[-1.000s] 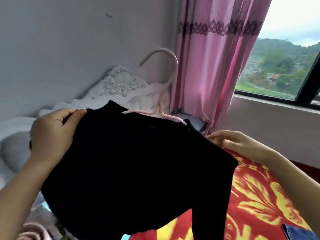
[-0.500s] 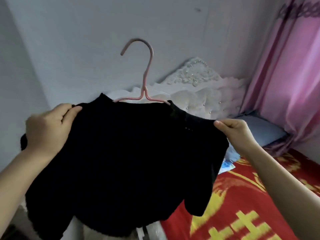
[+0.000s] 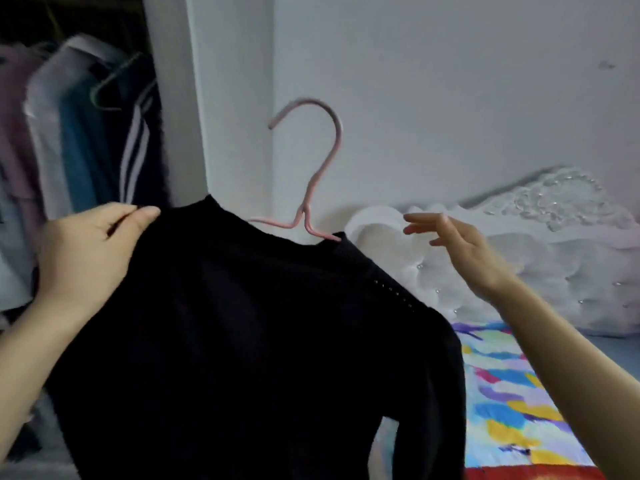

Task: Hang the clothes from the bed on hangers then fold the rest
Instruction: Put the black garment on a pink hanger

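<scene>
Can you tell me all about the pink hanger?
The pink hanger is thin, like coated wire, with a curved open hook pointing up and a narrow neck. Its arms go inside the collar of the black top, whose shoulder the left hand grips. It stands roughly upright, hooked on nothing.

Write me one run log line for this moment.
left hand: grips black knit sweater shoulder | right hand: open, apart | pink wire hanger: in sweater neck | step: not yet hung
</scene>
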The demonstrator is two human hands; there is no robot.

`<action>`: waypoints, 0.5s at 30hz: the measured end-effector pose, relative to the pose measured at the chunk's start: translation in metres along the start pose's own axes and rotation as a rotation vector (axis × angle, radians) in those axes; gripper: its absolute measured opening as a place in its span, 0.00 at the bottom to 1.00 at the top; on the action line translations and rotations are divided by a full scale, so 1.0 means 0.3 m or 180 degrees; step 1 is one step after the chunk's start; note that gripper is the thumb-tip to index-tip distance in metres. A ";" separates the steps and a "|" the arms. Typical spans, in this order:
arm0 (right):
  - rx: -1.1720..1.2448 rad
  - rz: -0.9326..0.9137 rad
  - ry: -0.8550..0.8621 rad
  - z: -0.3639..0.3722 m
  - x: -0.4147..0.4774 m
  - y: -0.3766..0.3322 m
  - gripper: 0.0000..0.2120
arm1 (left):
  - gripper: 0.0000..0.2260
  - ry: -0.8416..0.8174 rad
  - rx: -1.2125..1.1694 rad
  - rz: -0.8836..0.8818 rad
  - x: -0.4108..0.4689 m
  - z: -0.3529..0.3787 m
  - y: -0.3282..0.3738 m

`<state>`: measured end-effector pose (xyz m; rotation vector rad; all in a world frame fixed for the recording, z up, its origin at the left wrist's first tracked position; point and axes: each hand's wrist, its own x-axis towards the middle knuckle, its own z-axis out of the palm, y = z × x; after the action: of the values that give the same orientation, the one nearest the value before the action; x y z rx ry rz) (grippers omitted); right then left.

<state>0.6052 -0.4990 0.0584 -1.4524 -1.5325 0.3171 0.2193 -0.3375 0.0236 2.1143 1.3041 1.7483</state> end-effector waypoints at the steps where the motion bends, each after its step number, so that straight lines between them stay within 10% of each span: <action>1: 0.0041 -0.0177 -0.0255 0.071 0.020 -0.059 0.14 | 0.23 0.0116 -0.0006 -0.0044 -0.010 -0.032 -0.025; 8: -0.0664 -0.0641 -0.1712 0.705 0.152 -0.352 0.12 | 0.16 0.0473 0.1319 0.0491 -0.012 -0.409 -0.159; 15: 0.0958 -0.0512 -0.1611 1.170 0.246 -0.557 0.14 | 0.15 0.0303 0.1438 0.0296 0.000 -0.795 -0.422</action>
<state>0.2467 -0.3329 0.0394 -1.0482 -1.8899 0.8280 -0.0498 -0.3586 0.0318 2.3716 1.7990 1.7366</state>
